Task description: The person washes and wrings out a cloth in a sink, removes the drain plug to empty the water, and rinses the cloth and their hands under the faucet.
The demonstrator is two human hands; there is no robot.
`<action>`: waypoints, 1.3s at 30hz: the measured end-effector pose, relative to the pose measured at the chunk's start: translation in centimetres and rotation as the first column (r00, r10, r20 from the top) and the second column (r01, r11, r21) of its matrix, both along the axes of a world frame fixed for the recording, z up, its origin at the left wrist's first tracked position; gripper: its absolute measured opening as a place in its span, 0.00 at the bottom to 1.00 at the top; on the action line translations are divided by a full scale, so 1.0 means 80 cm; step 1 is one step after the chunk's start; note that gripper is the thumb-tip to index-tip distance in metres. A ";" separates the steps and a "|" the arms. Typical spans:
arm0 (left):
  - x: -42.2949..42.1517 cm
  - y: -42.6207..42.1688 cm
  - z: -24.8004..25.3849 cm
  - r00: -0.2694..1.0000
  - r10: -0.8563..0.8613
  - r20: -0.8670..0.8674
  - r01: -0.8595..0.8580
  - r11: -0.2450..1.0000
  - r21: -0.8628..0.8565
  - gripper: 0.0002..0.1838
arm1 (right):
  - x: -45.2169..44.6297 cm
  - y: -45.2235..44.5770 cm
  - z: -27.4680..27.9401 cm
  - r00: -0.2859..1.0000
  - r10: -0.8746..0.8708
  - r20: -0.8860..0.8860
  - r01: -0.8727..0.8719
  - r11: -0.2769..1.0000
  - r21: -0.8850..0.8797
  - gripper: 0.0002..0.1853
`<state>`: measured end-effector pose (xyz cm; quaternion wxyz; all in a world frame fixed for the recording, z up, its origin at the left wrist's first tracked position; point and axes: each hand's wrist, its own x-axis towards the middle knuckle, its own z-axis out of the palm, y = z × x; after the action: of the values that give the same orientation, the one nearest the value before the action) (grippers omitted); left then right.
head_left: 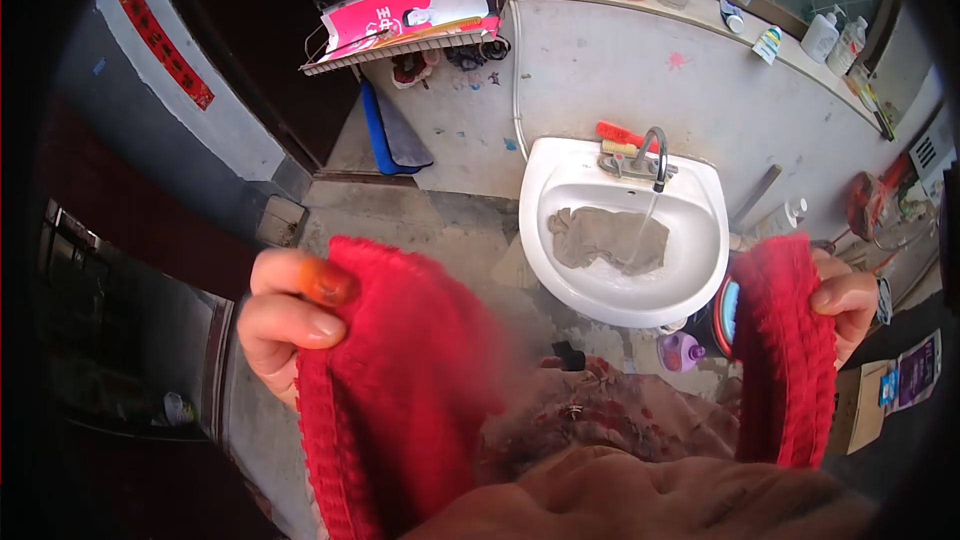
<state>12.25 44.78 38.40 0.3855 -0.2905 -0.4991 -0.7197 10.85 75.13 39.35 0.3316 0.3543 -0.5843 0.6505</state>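
A bright red cloth (pixel 415 340) with a ribbed, gathered edge is raised close to the camera, its near part blurred. My left hand (pixel 285 315) grips one side of it, fingers closed over the edge; one fingertip has an orange stain. On the other side, my right hand (pixel 848 305) pinches a second stretch of the same red fabric. Between the two sides my patterned clothing (pixel 610 410) shows. How the cloth joins out of view I cannot tell. Beyond it, a white sink (pixel 540 270) holds a soaked greyish cloth (pixel 605 237) under a running faucet (pixel 655 155).
A ledge (pixel 690 15) above carries cups, a glass, tubes and bottles. Left of the sink hangs a wire rack (pixel 410 50) with a pink sheet. A purple bottle (pixel 680 351), stacked basins (pixel 727 315) and a cardboard box (pixel 862 405) stand low at right.
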 end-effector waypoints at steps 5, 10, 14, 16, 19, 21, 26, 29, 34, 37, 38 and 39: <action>0.030 0.058 0.072 0.796 -0.587 0.147 0.521 0.789 0.327 0.08 | -0.010 -0.077 0.034 0.913 0.392 -0.113 -0.402 0.912 -0.080 0.10; 0.033 0.091 0.061 0.331 -0.935 0.130 0.914 0.352 0.203 0.08 | -0.007 -0.101 0.015 0.813 0.540 -0.220 -0.564 0.824 -0.062 0.11; 0.016 0.129 0.027 0.070 -0.986 0.152 0.995 0.058 -0.081 0.08 | -0.009 -0.111 0.010 0.757 0.599 -0.259 -0.629 0.776 -0.043 0.13; 0.017 0.139 0.013 0.018 -0.986 0.167 0.984 -0.012 -0.177 0.08 | -0.005 -0.114 0.010 0.726 0.628 -0.280 -0.662 0.749 -0.036 0.15; 0.015 0.143 -0.001 -0.012 -0.983 0.182 0.968 -0.057 -0.244 0.08 | -0.006 -0.119 0.007 0.696 0.653 -0.300 -0.692 0.721 -0.036 0.17; 0.014 0.141 -0.008 -0.025 -0.981 0.192 0.960 -0.077 -0.268 0.08 | -0.007 -0.123 0.004 0.677 0.664 -0.317 -0.708 0.705 -0.036 0.19; 0.012 0.137 -0.017 -0.025 -0.979 0.202 0.944 -0.090 -0.317 0.08 | -0.008 -0.136 0.005 0.625 0.696 -0.353 -0.749 0.662 -0.020 0.24; 0.012 0.134 -0.024 -0.029 -0.978 0.206 0.935 -0.100 -0.340 0.08 | -0.005 -0.141 0.000 0.599 0.713 -0.364 -0.766 0.643 -0.001 0.27; 0.016 0.131 -0.032 -0.048 -0.975 0.215 0.931 -0.122 -0.344 0.09 | -0.001 -0.143 -0.019 0.578 0.733 -0.360 -0.783 0.621 0.007 0.32; 0.018 0.129 -0.036 -0.054 -0.978 0.203 0.938 -0.120 -0.326 0.09 | -0.006 -0.146 -0.024 0.597 0.719 -0.357 -0.773 0.634 -0.017 0.35; 0.017 0.130 -0.035 -0.058 -0.976 0.211 0.937 -0.126 -0.326 0.09 | -0.009 -0.148 -0.024 0.595 0.723 -0.352 -0.775 0.631 -0.015 0.35; 0.020 0.128 -0.035 -0.055 -0.974 0.219 0.933 -0.129 -0.337 0.09 | -0.007 -0.150 -0.022 0.595 0.724 -0.350 -0.774 0.633 -0.009 0.35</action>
<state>13.86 55.06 35.58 -0.2995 -0.6669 -0.2410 -0.6383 10.26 63.09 37.57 0.1421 0.6377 -0.2659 0.7088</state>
